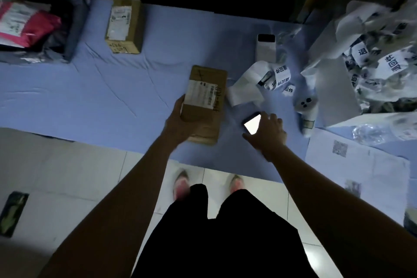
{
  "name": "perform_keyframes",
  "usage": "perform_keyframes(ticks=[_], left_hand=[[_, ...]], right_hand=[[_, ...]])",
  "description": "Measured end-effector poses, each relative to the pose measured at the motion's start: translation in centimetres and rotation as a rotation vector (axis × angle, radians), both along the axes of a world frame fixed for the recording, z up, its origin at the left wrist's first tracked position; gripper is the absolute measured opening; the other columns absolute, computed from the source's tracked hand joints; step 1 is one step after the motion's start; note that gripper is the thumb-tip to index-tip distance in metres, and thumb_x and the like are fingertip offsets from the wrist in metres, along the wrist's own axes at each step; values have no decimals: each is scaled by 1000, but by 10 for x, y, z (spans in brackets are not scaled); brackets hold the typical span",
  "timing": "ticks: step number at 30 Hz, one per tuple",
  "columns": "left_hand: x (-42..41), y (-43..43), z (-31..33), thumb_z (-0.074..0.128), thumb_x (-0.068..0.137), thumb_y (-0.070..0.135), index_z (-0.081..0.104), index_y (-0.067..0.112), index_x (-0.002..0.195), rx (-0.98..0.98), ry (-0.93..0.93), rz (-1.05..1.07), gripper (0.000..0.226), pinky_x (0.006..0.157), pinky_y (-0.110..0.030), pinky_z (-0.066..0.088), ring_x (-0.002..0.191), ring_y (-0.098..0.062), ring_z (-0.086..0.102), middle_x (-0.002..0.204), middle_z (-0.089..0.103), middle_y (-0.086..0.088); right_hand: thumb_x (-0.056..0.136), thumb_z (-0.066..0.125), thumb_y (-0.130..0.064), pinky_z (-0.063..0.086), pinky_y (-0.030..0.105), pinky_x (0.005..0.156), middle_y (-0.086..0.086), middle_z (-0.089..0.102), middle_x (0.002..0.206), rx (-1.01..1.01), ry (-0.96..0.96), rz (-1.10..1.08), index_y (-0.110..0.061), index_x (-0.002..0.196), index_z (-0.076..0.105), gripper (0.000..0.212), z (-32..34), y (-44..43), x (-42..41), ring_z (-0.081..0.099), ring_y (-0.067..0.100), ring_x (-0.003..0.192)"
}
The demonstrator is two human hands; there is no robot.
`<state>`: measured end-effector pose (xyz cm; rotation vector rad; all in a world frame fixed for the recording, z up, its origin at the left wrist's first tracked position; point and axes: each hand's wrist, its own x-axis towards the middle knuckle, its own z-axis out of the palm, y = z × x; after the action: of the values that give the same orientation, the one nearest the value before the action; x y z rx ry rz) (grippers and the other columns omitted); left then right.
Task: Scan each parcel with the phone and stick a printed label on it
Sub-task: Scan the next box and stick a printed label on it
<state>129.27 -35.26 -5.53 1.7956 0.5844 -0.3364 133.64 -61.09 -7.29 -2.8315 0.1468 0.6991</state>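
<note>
**A:** What have the fingers got?

**B:** My left hand [178, 119] has its fingers curled round the near left end of the parcel [206, 101], gripping it on the blue sheet [90, 88]. My right hand [268, 133] spreads its fingers [273, 117] over the lit phone [252, 123], just right of the parcel. I can't tell if they've closed on it.

**A:** Which step?

**B:** Scanning, I'd say. Next I must lift the phone over the parcel's label. The printed labels [279, 79] lie beyond, far right.
</note>
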Motion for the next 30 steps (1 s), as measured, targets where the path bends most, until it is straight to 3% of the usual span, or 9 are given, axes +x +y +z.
perform_keyframes(ticks=[4, 8, 13, 17, 23, 26, 30], left_hand=[[3, -19, 11, 90, 57, 57, 30, 62, 139, 101, 15, -17, 102, 92, -39, 57, 113, -16, 63, 123, 63, 17], [3, -33, 20, 85, 60, 58, 30, 59, 141, 208, 5, -18, 97, 100, -52, 52, 119, -24, 60, 129, 62, 13], [1, -48, 26, 77, 67, 62, 24, 55, 145, 448, -4, -29, 95, 101, -55, 49, 119, -29, 60, 132, 61, 10], [1, -49, 27, 79, 69, 58, 28, 49, 148, 481, -3, -12, 95, 101, -53, 50, 120, -27, 59, 130, 61, 6], [1, -48, 30, 80, 69, 57, 26, 50, 150, 510, 12, -25, 98, 101, -53, 48, 118, -29, 57, 125, 58, 0], [-1, -50, 29, 75, 73, 61, 23, 48, 152, 531, -11, -53, 96, 100, -52, 48, 118, -30, 56, 127, 57, -2], [0, -48, 27, 71, 78, 62, 18, 44, 156, 544, -25, -68, 96, 100, -49, 46, 122, -33, 54, 133, 54, -7]], right_hand=[[82, 73, -56, 49, 47, 92, 12, 48, 131, 51, -39, 50, -14, 134, 47, 71, -7, -10, 5, 46, 35, 125], [77, 78, -53, 49, 44, 87, 12, 49, 126, 64, -9, 78, -16, 129, 49, 70, -7, -12, 12, 49, 34, 120], [67, 84, -40, 48, 43, 89, 14, 46, 127, 96, 70, 102, -19, 130, 46, 76, -3, -21, 14, 46, 36, 122], [65, 85, -37, 52, 44, 94, 15, 59, 121, 228, 68, 50, -20, 137, 49, 82, 17, -28, 15, 54, 37, 119], [63, 89, -37, 56, 45, 92, 15, 68, 121, 419, -79, -15, -15, 135, 60, 81, 70, -33, 20, 64, 33, 115], [61, 94, -32, 52, 45, 101, 12, 64, 133, 382, -71, 92, -17, 143, 55, 92, 93, -34, 20, 60, 28, 123], [57, 98, -27, 50, 40, 99, 12, 64, 129, 255, -27, 164, -17, 141, 57, 94, 105, -40, 14, 59, 29, 120]])
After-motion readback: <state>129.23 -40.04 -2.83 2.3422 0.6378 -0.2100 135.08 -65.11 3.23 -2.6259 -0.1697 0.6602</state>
